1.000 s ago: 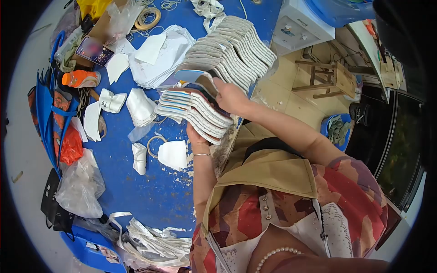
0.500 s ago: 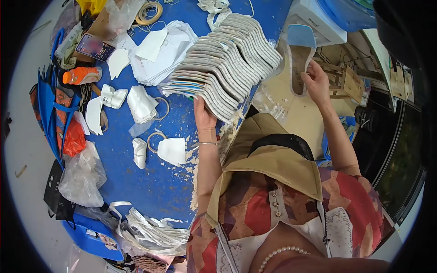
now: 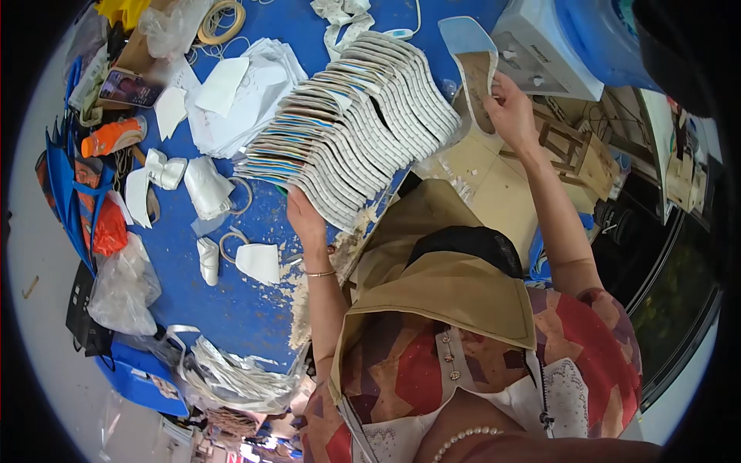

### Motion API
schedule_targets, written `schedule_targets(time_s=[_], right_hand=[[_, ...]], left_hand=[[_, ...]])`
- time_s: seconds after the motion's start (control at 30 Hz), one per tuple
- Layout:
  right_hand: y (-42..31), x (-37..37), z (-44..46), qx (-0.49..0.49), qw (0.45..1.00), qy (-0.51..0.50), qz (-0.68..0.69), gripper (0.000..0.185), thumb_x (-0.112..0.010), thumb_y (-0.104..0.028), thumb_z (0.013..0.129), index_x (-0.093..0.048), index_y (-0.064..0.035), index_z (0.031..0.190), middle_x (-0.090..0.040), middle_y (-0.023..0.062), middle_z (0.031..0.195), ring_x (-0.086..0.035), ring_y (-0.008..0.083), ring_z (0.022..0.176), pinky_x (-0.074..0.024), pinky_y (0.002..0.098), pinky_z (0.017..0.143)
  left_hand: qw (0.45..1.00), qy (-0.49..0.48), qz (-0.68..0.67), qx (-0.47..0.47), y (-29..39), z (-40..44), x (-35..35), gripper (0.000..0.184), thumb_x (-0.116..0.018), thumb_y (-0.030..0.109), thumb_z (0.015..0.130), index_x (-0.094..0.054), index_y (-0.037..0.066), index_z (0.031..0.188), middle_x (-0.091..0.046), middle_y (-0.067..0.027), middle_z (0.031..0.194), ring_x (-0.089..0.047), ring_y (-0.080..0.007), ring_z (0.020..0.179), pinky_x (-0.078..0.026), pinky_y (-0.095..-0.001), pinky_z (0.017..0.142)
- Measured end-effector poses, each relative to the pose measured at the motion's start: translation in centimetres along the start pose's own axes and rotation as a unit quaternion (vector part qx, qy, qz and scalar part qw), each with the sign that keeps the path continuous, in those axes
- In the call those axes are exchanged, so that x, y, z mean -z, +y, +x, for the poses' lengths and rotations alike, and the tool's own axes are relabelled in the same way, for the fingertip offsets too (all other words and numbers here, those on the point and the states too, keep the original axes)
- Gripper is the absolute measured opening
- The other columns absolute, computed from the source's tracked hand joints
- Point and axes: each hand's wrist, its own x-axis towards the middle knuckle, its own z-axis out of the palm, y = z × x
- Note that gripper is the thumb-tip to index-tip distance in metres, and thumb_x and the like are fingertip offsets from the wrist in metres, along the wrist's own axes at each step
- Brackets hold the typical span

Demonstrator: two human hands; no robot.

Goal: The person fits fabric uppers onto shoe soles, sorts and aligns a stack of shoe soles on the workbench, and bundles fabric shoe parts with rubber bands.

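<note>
A long row of shoe insoles stands on edge, packed together, across the far right part of the blue table. My left hand is closed against the near end of this row, with its fingertips partly hidden behind the insoles. Off the table's right side, my right hand pinches a single insole by its edge. This one has a pale blue heel end and a brownish middle, and it is held up beside the row.
Left of the row lie white sheets, rolled white pieces and a cut white piece. An orange bottle and a phone sit at the far left. A wooden stool stands at right.
My right hand has moved left and up with the insole, closer to the row, and the insole is tilted more. The whole table has shifted left in view; my left hand stays at the row.
</note>
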Motion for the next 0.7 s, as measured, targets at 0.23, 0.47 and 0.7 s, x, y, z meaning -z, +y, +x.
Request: schedule_targets(time_s=[0.23,0.47,0.7], right_hand=[[0.4,-2.4,3.7,0.048,0.998,0.02,-0.044,0.042,-0.055,-0.008,0.078,-0.056,-0.0083,0.121,-0.069,0.0085,0.085,-0.062,0.0227,0.068,-0.048,0.0312,0.063],[-0.7,-4.6,4.2,0.064,0.987,0.004,-0.145,0.042,-0.054,-0.011,0.082,-0.054,-0.0072,0.124,-0.068,0.0118,0.092,-0.063,0.0286,0.073,-0.0497,0.034,0.069],[-1.4,-6.5,3.1,0.066,0.985,-0.041,-0.156,0.04,-0.055,-0.015,0.086,-0.054,-0.0065,0.125,-0.067,0.0127,0.099,-0.063,0.0248,0.08,-0.0505,0.0316,0.074]], left_hand=[[0.98,0.161,0.11,0.027,-2.8,0.1,0.1,0.037,-0.042,0.03,0.099,-0.056,-0.003,0.102,-0.059,-0.0105,0.083,-0.054,-0.0238,0.075,-0.045,-0.0323,0.078],[0.982,0.16,0.098,-0.015,-3.7,-1.3,-1.7,0.035,-0.046,0.027,0.097,-0.049,-0.006,0.108,-0.052,-0.0147,0.102,-0.049,-0.0219,0.089,-0.041,-0.0323,0.084],[0.985,0.139,0.096,-0.04,-2.5,-2.2,-2.2,0.04,-0.046,0.023,0.097,-0.041,-0.007,0.122,-0.041,-0.0211,0.123,-0.043,-0.0285,0.109,-0.035,-0.0372,0.097]])
